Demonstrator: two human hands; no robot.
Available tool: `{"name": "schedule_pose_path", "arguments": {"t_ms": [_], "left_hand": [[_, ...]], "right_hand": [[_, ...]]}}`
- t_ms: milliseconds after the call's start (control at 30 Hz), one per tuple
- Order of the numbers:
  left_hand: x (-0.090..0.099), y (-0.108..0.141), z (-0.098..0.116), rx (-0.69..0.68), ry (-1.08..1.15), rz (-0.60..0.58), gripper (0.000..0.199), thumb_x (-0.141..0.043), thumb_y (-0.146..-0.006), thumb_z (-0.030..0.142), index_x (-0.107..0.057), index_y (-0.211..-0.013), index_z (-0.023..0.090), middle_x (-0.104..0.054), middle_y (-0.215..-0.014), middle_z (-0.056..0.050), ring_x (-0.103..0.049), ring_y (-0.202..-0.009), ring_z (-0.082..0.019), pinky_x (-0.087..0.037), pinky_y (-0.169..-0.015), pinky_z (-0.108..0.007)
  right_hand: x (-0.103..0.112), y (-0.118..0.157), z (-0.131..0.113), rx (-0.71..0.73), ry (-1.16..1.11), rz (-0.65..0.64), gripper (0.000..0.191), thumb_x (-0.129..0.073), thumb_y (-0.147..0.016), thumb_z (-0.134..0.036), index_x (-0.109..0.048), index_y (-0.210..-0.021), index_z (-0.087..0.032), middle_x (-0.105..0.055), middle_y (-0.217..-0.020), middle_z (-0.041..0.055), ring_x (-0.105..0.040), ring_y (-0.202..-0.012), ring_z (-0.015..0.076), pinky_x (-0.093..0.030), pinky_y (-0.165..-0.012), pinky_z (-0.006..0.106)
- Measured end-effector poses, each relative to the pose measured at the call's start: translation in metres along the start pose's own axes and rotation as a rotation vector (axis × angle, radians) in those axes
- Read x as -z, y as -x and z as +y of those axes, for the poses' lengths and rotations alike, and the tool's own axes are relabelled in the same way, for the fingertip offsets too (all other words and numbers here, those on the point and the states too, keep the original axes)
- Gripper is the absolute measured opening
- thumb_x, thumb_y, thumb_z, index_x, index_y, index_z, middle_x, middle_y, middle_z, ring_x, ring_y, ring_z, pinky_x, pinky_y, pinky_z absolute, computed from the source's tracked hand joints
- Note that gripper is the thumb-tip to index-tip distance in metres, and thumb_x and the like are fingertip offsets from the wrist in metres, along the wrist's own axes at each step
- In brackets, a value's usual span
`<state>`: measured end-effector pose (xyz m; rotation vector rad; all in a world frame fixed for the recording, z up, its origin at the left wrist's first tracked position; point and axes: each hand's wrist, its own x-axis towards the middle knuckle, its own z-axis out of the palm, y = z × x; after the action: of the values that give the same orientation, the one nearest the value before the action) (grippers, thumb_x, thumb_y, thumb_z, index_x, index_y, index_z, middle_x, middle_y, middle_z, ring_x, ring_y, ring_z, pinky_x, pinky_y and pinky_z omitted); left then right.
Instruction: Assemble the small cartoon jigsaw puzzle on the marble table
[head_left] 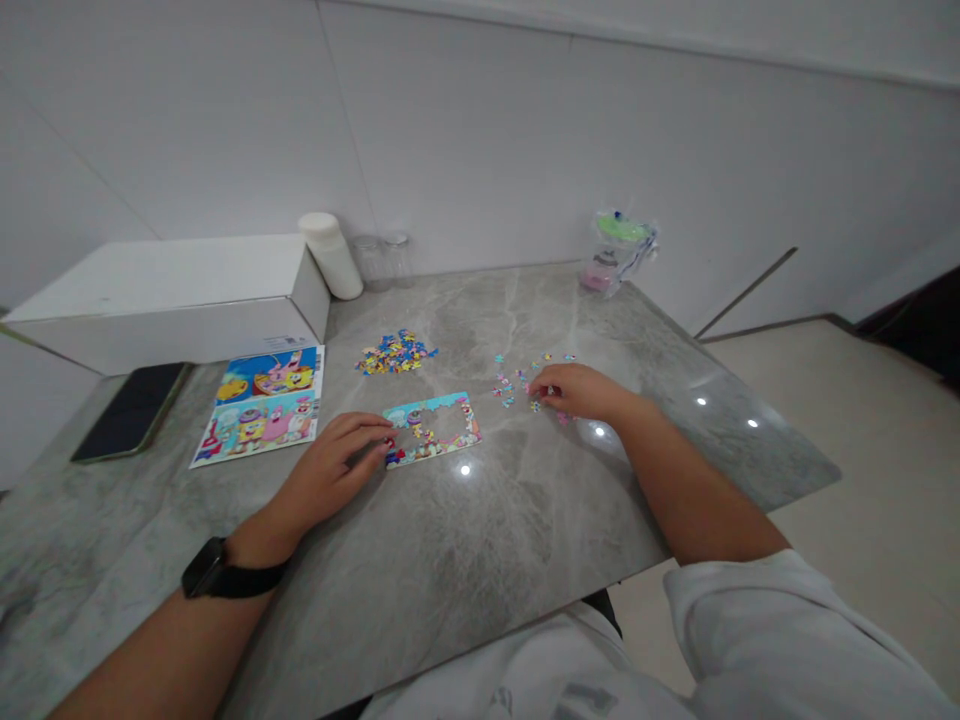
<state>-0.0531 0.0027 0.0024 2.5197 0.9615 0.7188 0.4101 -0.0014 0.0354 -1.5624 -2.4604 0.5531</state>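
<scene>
A partly filled jigsaw puzzle [466, 432] lies on the grey marbled table, with a gap in its middle. My left hand [335, 465], with a black watch on the wrist, rests at the puzzle's left edge, fingers apart and fingertips touching it. To the right are several scattered loose pieces [508, 390]. My right hand [568, 391] is over these pieces with its fingers curled together; whatever is between the fingertips is too small to make out. Behind the puzzle sits a pile of blue and yellow pieces [396, 353]. A printed picture sheet [262, 408] lies left of my left hand.
A black phone [131, 412] lies at the left, before a long white box [165, 300]. A white bottle [331, 256] and two clear glasses [382, 262] stand by the wall. A plastic-wrapped cup [611, 253] is at the back right, near the table's edge.
</scene>
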Motion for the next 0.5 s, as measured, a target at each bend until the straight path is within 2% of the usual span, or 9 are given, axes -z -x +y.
{"name": "schedule_pose_path", "arguments": {"t_ms": [167,367,500], "left_hand": [[0.003,-0.002,0.007,-0.011,0.016,0.009,0.030,-0.055,-0.107,0.040,-0.075,-0.123,0.025,-0.072,-0.126,-0.009,-0.067,-0.119,-0.025,-0.055,-0.107,-0.043],[0.003,-0.002,0.012,-0.010,0.038,0.000,0.031,-0.057,-0.105,0.040,-0.075,-0.127,0.026,-0.072,-0.130,-0.011,-0.065,-0.124,-0.026,-0.053,-0.111,-0.045],[0.005,-0.004,0.017,-0.013,0.056,-0.003,0.030,-0.057,-0.105,0.037,-0.076,-0.125,0.025,-0.072,-0.129,-0.011,-0.065,-0.124,-0.025,-0.053,-0.112,-0.046]], "right_hand": [[-0.001,0.000,-0.008,0.028,-0.030,-0.050,0.029,-0.064,-0.086,-0.011,-0.080,-0.106,-0.024,-0.079,-0.108,0.0062,-0.072,-0.096,0.0209,-0.051,-0.089,0.032],[-0.004,-0.001,-0.002,-0.077,-0.087,-0.135,0.006,-0.068,-0.083,-0.022,-0.072,-0.087,-0.023,-0.072,-0.079,0.0018,-0.066,-0.072,0.0193,-0.047,-0.070,0.030],[-0.002,-0.001,-0.002,-0.078,-0.160,-0.081,0.010,-0.067,-0.083,-0.033,-0.068,-0.080,-0.024,-0.071,-0.079,0.0024,-0.065,-0.073,0.0203,-0.048,-0.070,0.032]]}}
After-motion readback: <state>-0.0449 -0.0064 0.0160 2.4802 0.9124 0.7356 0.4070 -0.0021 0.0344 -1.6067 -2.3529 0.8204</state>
